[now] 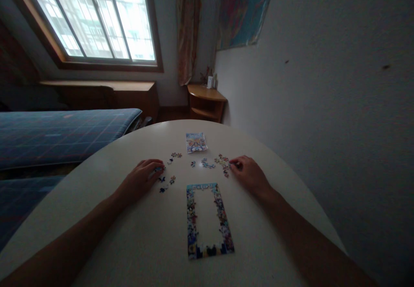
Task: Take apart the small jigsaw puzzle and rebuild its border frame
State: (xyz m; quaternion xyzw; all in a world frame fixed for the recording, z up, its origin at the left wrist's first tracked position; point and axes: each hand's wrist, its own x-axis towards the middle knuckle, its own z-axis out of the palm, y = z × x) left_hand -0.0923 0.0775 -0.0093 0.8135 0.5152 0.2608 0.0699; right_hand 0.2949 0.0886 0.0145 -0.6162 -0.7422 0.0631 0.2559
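Note:
Jigsaw puzzle pieces lie loose on a white round table (145, 239). My left hand (145, 176) rests at the left group, fingers stretched out and a little apart, over or touching a bluish piece (158, 169). Dark blue pieces (163, 189) lie just beside it. My right hand (249, 174) is at the edge of the right-hand cluster of puzzle pieces (221, 160), its thumb and fingers curled together; whatever is between the fingertips is too small to make out. Nearest me lies a partly assembled puzzle border (210, 253), a rectangle with the bare table showing inside.
Behind the pieces lies a small printed picture sheet (196, 142). More pieces (207, 163) sit in the middle. A bed with a blue plaid mattress (64, 132) stands left of the table, a grey wall (323, 119) at right. A corner shelf (207, 92) is beyond.

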